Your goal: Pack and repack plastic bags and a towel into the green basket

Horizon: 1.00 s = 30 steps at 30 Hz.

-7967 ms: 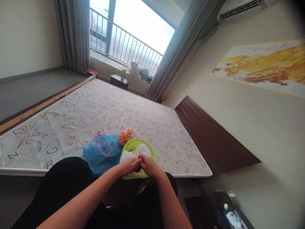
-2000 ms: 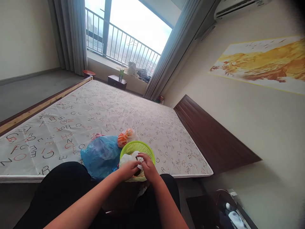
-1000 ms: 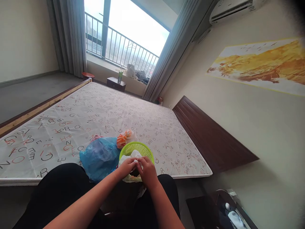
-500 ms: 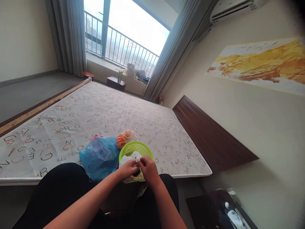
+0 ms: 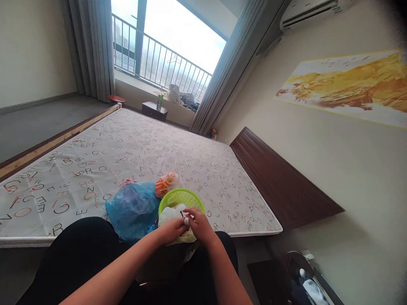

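My left hand (image 5: 174, 230) and my right hand (image 5: 197, 222) meet over the near side of a lime-green plastic basket (image 5: 181, 193). Both have their fingers pinched around a small white crumpled piece (image 5: 186, 220); whether it belongs to the white plastic bag (image 5: 166, 215) beside them is unclear. A short dark strip shows just above the fingertips. The white bag lies at the basket's near left, partly behind my left hand. Pale yellowish plastic shows beneath the hands.
A full blue plastic bag (image 5: 135, 207) rests left of the basket. Behind it sits a clear bag with orange contents (image 5: 163, 186). All stand on a letter-printed mattress (image 5: 178, 152) with a dark wooden headboard (image 5: 280, 182) at right. A low black table (image 5: 270, 279) holds small items.
Both hands have shifted slightly down, and the white piece between the fingers sits lower. A dark shape formerly under the hands is now hidden, while a dark strip shows above them.
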Each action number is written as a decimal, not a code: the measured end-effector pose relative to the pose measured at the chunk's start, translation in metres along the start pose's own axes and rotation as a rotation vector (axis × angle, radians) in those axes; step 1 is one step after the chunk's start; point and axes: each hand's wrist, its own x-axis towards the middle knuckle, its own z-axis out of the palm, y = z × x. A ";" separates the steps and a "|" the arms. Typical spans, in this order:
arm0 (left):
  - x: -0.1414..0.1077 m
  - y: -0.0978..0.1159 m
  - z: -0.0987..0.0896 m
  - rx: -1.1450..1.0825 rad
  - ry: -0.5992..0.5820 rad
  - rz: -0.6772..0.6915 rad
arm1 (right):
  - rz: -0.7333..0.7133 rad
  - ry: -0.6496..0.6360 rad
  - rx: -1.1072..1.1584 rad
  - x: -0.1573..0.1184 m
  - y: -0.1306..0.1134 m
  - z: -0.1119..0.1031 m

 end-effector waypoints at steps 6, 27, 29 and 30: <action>-0.003 0.001 -0.001 0.190 -0.109 0.078 | 0.046 -0.139 -0.008 -0.001 0.006 0.002; 0.001 0.012 -0.006 -0.129 0.030 -0.086 | 0.248 0.298 0.023 0.000 0.006 -0.017; 0.002 0.011 -0.005 -0.162 0.054 -0.096 | 0.247 0.308 0.028 0.000 0.004 -0.016; 0.003 0.010 -0.006 -0.181 0.066 -0.099 | 0.246 0.301 0.029 0.001 0.003 -0.016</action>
